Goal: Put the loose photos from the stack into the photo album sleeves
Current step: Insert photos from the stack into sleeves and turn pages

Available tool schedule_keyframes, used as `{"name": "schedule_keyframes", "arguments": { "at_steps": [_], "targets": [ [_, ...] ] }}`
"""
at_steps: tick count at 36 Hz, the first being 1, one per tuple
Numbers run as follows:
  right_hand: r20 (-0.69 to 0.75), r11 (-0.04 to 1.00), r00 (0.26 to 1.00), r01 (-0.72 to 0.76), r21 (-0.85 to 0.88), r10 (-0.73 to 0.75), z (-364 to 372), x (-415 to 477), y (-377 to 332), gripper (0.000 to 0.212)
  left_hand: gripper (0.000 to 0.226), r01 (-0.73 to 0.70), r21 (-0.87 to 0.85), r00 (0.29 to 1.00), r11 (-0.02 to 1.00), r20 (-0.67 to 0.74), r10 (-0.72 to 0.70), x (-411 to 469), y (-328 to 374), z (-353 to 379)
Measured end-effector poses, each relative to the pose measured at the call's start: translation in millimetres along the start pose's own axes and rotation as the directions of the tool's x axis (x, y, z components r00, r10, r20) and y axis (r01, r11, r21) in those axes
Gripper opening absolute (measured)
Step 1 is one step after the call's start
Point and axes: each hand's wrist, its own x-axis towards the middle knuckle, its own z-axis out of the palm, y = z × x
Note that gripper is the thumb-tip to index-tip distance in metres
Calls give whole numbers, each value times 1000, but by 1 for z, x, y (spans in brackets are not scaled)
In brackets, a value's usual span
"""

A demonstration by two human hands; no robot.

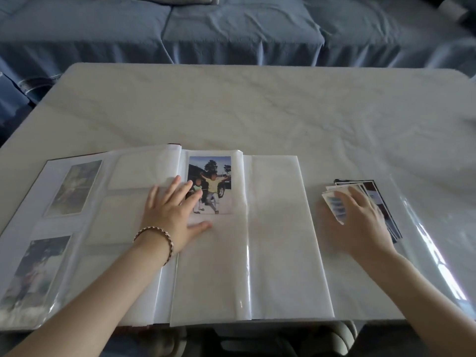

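Observation:
An open photo album (273, 240) lies across the table's near edge, its pages made of clear sleeves. One photo of two children by a car (216, 173) sits in the top sleeve of the middle page. My left hand (172, 215) lies flat with spread fingers on that page, fingertips touching the photo's left edge. Two more sleeved photos (73, 188) show on the left page. To the right, my right hand (358, 222) rests on the fanned stack of loose photos (378, 194), lifting one photo (334, 206) at the stack's left; motion blur hides the exact hold.
The white marble-patterned table (257, 106) has a shiny clear cover. A blue-covered sofa (231, 29) stands behind it. A chair seat (283, 341) shows below the table's near edge. A bracelet (157, 238) circles my left wrist.

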Motion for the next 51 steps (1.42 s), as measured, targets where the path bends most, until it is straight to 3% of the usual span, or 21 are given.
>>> {"name": "schedule_keyframes", "arguments": {
  "at_steps": [4, 7, 16, 20, 23, 25, 27, 29, 32, 36, 40, 44, 46, 48, 51],
  "targets": [
    [133, 963, 991, 6, -269, 31, 3, -5, 20, 42, 77, 5, -22, 1000, 1000, -2, -5, 0, 0, 0],
    [102, 973, 994, 57, -222, -35, 3, -7, 23, 31, 76, 2, -13, 1000, 1000, -7, -2, 0, -1, 1],
    [22, 977, 997, 74, -200, -71, 5, -9, 29, 29, 76, -3, 13, 999, 1000, -34, 3, 1, -1, 2],
    [-109, 991, 994, 16, -134, -30, -1, -10, 21, 18, 75, -2, 4, 999, 1000, -38, 2, 1, -2, 3],
    [-224, 982, 957, 173, -73, -185, 0, -17, 0, 4, 84, 2, 6, 1000, 1000, -23, -2, 2, -1, 2],
    [-281, 939, 897, 339, -55, -340, 6, -24, -16, 11, 97, -1, 0, 1000, 1000, -12, 1, 1, -1, 1],
    [-274, 901, 863, 433, -29, -424, 12, -31, -27, 17, 91, 2, -2, 1000, 1000, -11, -2, 1, -1, 1],
    [-233, 882, 858, 471, 0, -458, 21, -38, -35, 19, 77, 8, -7, 1000, 1000, -16, -8, 1, 0, 1],
    [-177, 859, 848, 511, 21, -500, 29, -45, -44, 18, 74, 8, -15, 1000, 1000, -12, -8, 1, 0, 1],
    [-82, 900, 901, 432, 64, -427, 29, -49, -53, 13, 74, 8, -25, 1000, 1000, -14, -9, 1, -1, 1],
    [92, 947, 945, 303, 102, -313, 25, -36, -51, 31, 74, 8, -23, 1000, 1000, -22, -8, 2, -1, 2],
    [315, 980, 931, 199, -22, -182, 21, -14, -42, 82, 74, 6, -27, 1000, 1000, -17, -6, 2, 0, 1],
    [366, 986, 923, 153, -63, -120, 18, -6, -42, 89, 75, 6, -28, 1000, 1000, -12, -7, 2, 0, 0],
    [334, 993, 938, 115, -38, -96, 18, -2, -42, 78, 76, 8, -31, 1000, 999, -12, -8, 2, 0, 0],
    [268, 991, 959, 59, 121, -90, 15, -1, -40, 33, 75, 7, -27, 1000, 1000, -21, -7, 2, -1, 1]
  ]
}}
